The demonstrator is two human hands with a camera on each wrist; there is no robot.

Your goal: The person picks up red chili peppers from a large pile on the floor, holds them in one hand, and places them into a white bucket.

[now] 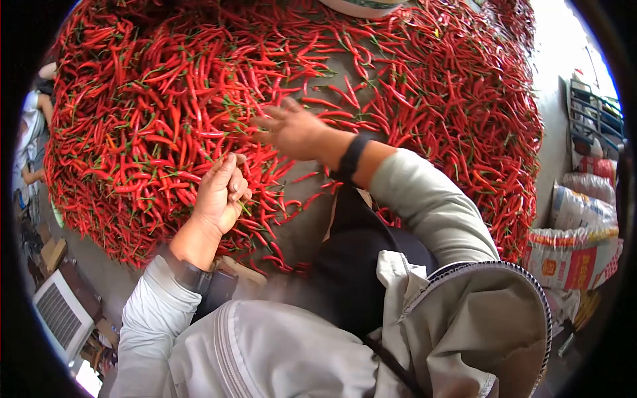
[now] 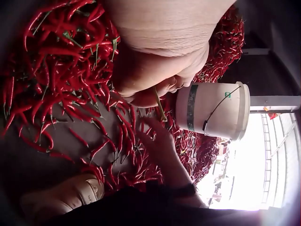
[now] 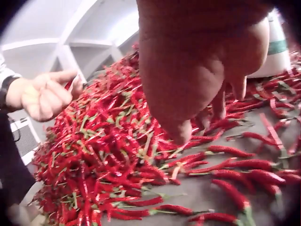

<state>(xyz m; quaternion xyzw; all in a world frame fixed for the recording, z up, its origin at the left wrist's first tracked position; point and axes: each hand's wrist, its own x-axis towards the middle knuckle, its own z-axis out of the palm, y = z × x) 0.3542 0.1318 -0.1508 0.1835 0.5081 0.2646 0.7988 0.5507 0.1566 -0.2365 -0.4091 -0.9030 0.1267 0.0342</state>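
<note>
Red chili peppers (image 1: 172,93) with green stems lie heaped across the floor. Above the near edge of the left heap, my left hand (image 1: 222,189) is curled with the thumb on top. It grips a chili pepper; a green stem (image 2: 160,106) pokes out below the fingers in the left wrist view, and most of the pepper is hidden. My right hand (image 1: 295,129) reaches over the inner side of the heap, palm down and fingers spread. In the right wrist view its fingertips hang close over the peppers (image 3: 193,162), with nothing held.
A white bucket (image 2: 214,110) stands beyond the peppers. Between the left and right heaps runs a strip of grey floor (image 1: 298,229) with scattered peppers. Filled sacks (image 1: 574,259) are at the right, a white louvred panel (image 1: 63,315) at the lower left. Another person's arm (image 1: 45,106) shows at far left.
</note>
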